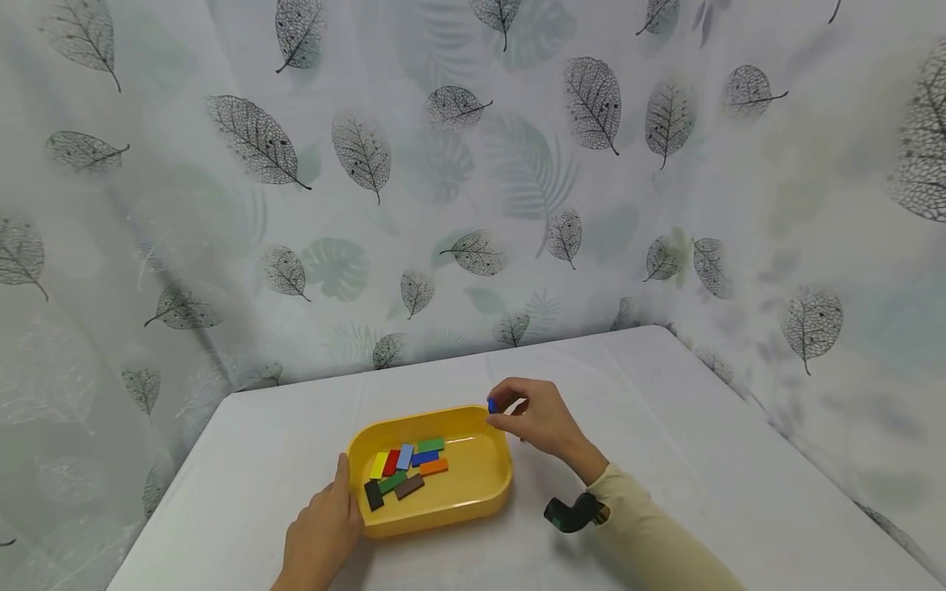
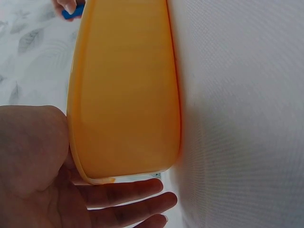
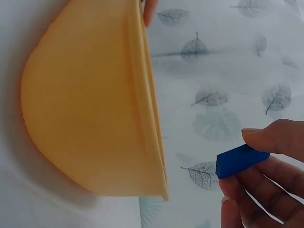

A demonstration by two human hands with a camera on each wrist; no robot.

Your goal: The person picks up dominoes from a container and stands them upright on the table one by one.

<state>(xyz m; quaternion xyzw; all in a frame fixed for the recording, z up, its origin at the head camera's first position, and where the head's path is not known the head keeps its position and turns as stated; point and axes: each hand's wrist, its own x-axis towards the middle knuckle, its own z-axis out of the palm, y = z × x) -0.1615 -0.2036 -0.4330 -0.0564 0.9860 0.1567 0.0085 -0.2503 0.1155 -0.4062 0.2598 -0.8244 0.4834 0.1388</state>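
My right hand (image 1: 538,414) pinches a small blue domino-like block (image 3: 241,160) between thumb and fingertips, just above the right rim of a yellow tray (image 1: 484,484). In the right wrist view the block is tilted and apart from the tray wall. My left hand (image 1: 322,521) rests against the tray's left end. In the left wrist view, its fingers (image 2: 133,209) extend fairly straight beside the end wall. Inside the tray, toward the left, lie several flat blocks, among them an orange block (image 1: 433,467), a brown block (image 1: 410,487) and a black block (image 1: 374,495).
A white-covered table (image 1: 665,460) carries the tray. Behind it hangs a leaf-patterned curtain (image 1: 473,205), which also runs along both sides. A dark curved device (image 1: 571,514) sits at the right sleeve's cuff.
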